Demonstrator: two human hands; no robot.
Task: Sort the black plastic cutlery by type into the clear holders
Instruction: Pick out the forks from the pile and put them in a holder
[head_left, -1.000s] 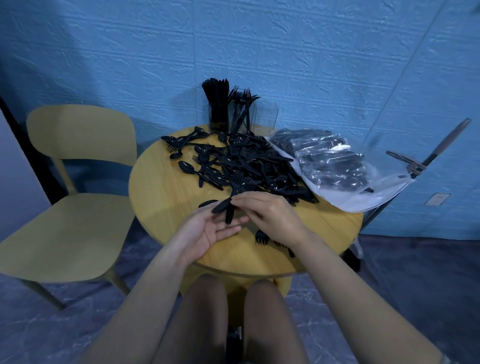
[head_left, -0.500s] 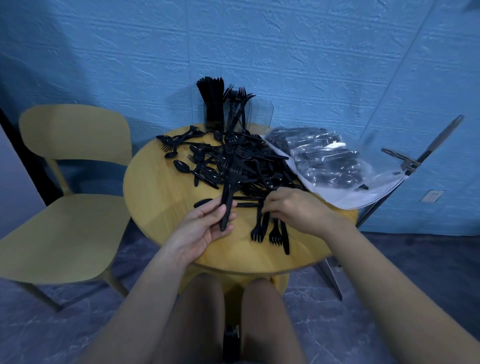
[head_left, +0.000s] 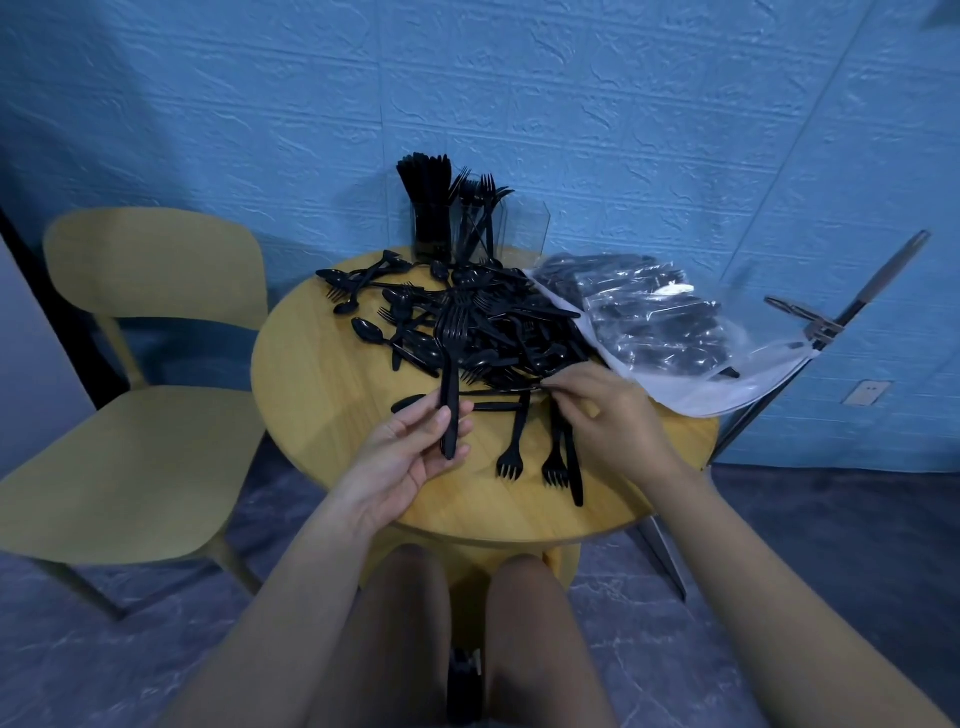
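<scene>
Left grip (head_left: 410, 457) palm-up, thumb clamping a small bunch of black plastic forks (head_left: 451, 374) by the handles, tines pointing away. Beyond it, a loose heap of black plastic cutlery (head_left: 467, 322) on the round yellow wooden surface (head_left: 322, 384); further back, clear plastic holders (head_left: 467, 223) with knives and forks upright. Between both grips, two loose forks (head_left: 511, 447), tines toward the body. Right grip (head_left: 605, 415) pinching a thin black piece at the heap's near edge; which type, cannot tell.

Left hand (head_left: 410, 457) palm-up (fingers curled), right hand (head_left: 605, 421) pinching.
</scene>
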